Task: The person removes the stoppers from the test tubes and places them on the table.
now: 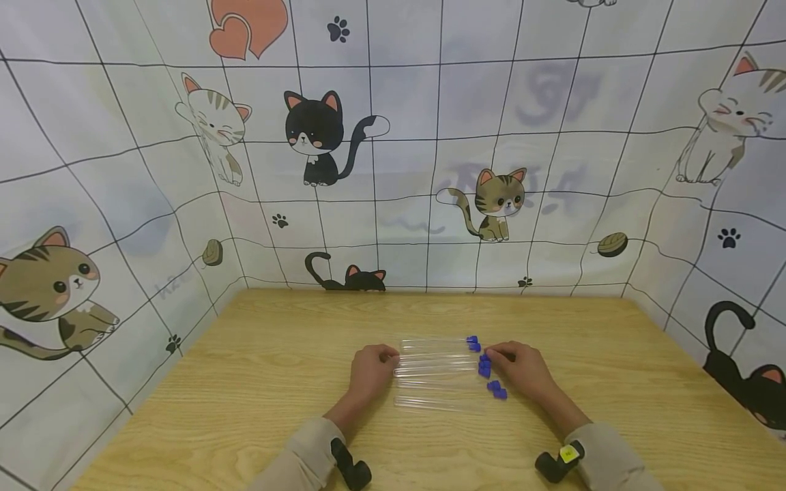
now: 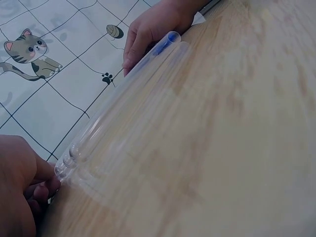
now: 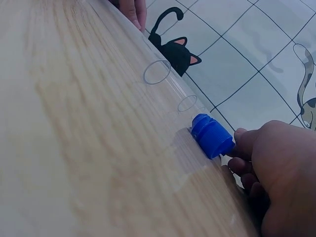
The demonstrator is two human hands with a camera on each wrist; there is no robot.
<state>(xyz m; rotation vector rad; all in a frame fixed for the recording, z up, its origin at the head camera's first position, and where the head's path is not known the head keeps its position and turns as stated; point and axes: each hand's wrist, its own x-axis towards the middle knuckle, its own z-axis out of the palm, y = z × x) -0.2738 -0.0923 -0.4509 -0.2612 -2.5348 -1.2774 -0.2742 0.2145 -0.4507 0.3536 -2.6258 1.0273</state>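
Note:
Several clear test tubes (image 1: 439,402) lie side by side on the wooden table, rounded ends to the left. Small blue stoppers (image 1: 496,390) sit in a loose column by their right ends. My left hand (image 1: 373,372) is at the rounded ends, where its thumb and finger pinch the end of one tube (image 2: 74,153). At the other side, my right hand (image 1: 520,368) pinches the end of a ridged blue stopper (image 3: 212,136) between thumb and fingertip. In the right wrist view the open rims of two tubes show just beyond that stopper.
The wooden table (image 1: 276,354) extends around the tubes on all sides. Behind it and at both sides hangs a white gridded cloth (image 1: 405,157) printed with cats. Dark wrist cameras (image 1: 351,467) are strapped over both beige sleeves (image 1: 608,457).

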